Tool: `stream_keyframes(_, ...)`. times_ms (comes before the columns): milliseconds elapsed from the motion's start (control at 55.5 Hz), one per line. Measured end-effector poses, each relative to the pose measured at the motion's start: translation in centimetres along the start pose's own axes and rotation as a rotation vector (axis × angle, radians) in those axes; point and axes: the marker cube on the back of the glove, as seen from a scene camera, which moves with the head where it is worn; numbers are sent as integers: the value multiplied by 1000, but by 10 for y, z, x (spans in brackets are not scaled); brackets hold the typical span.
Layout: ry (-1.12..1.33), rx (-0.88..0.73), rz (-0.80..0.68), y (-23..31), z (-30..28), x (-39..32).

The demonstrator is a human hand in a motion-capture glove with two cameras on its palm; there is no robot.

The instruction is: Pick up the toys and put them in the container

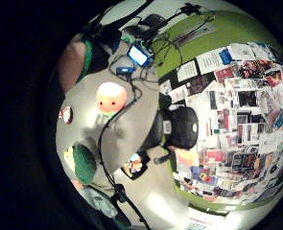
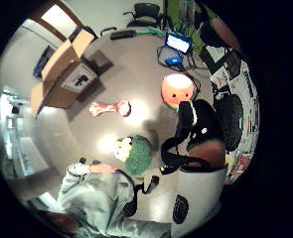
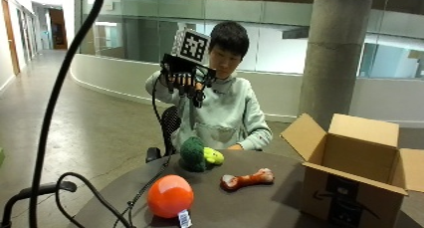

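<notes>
My gloved right hand [image 3: 189, 83] is raised high above the table at chest height, fingers straight and pointing down, holding nothing. Three toys lie on the round dark table [image 3: 265, 208] below it. A green plush with a yellow face [image 3: 197, 156] sits nearest the person. An orange ball with a face [image 3: 170, 195] rests at the near edge. A red and white bone toy [image 3: 246, 179] lies in the middle. The open cardboard box [image 3: 351, 173] stands to the right. The thumb side palm view looks down on the plush [image 2: 136, 153], ball [image 2: 177, 89], bone [image 2: 109, 108] and box [image 2: 61, 74].
A black cable [image 3: 142, 188] runs across the table past the ball. A laptop [image 2: 178, 43] and cables lie at the table's far side from the person. The bare left hand [image 2: 104, 168] rests by the green plush. The box flaps [image 3: 301, 136] stand open.
</notes>
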Motion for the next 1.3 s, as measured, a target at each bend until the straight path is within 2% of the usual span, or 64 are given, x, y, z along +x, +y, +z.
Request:
stream_keyframes(180, -108, -65, -13, -7, -4, -3)
stream_keyframes(342, -107, -96, -17, -10, 0, -11)
stream_keyframes(702, -220, -204, -60, -24, 30, -37)
stream_keyframes(882, -346, -214, -112, -33, 47, -58)
stream_keyframes(990, -397, -163, -109, -40, 47, -60)
stream_keyframes(1116, -354, -133, -67, -53, 47, -41)
stream_keyframes(1296, -248, -270, -29, -66, 68, -3)
